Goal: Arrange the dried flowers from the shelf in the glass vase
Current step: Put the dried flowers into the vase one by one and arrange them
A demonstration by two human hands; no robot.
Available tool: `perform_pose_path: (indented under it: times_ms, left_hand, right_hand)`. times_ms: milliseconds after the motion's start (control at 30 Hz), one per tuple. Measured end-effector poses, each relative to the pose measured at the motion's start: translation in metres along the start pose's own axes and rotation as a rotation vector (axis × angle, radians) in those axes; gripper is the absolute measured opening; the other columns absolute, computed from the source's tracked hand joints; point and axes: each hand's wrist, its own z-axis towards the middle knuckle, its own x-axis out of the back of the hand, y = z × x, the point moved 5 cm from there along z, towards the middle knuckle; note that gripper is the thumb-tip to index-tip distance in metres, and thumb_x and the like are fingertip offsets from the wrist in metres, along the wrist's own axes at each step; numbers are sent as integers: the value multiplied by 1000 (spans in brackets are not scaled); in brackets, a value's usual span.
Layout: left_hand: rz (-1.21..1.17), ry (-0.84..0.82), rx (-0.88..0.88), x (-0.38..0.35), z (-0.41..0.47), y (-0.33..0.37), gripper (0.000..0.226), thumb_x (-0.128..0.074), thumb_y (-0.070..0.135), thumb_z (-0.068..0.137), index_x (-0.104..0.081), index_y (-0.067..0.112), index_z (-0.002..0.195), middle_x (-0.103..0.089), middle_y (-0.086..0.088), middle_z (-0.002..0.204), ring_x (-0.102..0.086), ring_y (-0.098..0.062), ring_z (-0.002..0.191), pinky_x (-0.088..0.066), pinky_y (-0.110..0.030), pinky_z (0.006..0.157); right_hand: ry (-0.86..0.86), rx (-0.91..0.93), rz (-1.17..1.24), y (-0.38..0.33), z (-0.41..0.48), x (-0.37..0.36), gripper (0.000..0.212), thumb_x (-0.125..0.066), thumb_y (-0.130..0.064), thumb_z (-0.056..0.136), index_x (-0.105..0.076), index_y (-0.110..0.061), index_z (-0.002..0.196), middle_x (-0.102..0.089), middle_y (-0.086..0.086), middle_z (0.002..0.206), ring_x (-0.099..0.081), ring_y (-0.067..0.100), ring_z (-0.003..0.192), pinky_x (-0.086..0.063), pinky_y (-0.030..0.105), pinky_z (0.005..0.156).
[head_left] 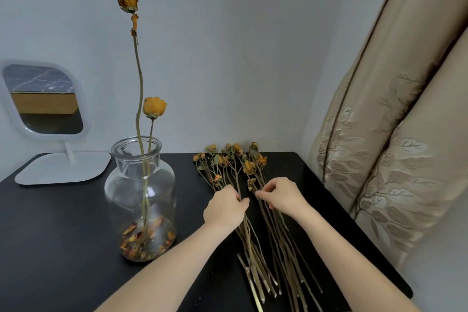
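Lower centre of frame: left hand (225, 208) and right hand (282, 196) each have fingertips pinched together on stems of the dried flowers (235, 167) lying on the black table (63, 223), right of the glass vase (140, 195) already holding two upright stems.

Stem ends (291, 308) past bottom edge.

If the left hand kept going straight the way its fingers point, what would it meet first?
Probably the dried flower heads of the bundle lying on the black table; the left hand already rests on their stems, pointing toward the wall. Depth is uncertain.
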Motion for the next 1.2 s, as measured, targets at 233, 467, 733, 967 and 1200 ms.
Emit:
perform_pose_path:
  times_ms: [233,467,733,967,1200]
  left_hand:
    - [48,-34,113,-9,12,-4,41,-53,33,90,-40,16,55,-44,2,58,-49,-20,59,-41,-28,61]
    - [-189,26,157,0,12,-7,47,-53,26,92,-36,16,49,-40,2,52,-48,-17,55,-41,-29,64]
    - [-324,96,131,23,14,-2,40,-53,25,93,-51,13,55,-55,-2,67,-55,-13,71,-42,-27,71]
    - [-364,164,71,42,10,6,33,-50,24,94,-47,13,64,-47,6,65,-38,-1,57,-35,-26,63]
    - [-442,184,66,52,5,10,30,-51,24,94,-44,14,66,-48,3,67,-45,-7,64,-36,-26,64]
  right_hand:
    - [-43,-76,-158,0,13,-14,21,-65,-32,85,-67,-12,79,-61,0,69,-64,16,72,-56,35,77]
    - [-32,-87,15,1,16,-7,22,-60,-29,89,-67,-20,70,-60,-3,65,-58,9,64,-51,25,68]
    - [23,-74,248,-11,11,6,26,-58,-24,90,-67,-18,66,-51,-8,53,-43,2,50,-33,16,53]
    - [24,-103,431,-23,1,14,27,-55,-18,91,-67,-14,68,-48,-6,54,-39,4,51,-26,18,50]
    - [76,-97,466,-29,-4,21,27,-53,-17,92,-66,-14,68,-46,-2,58,-39,8,52,-27,20,50]
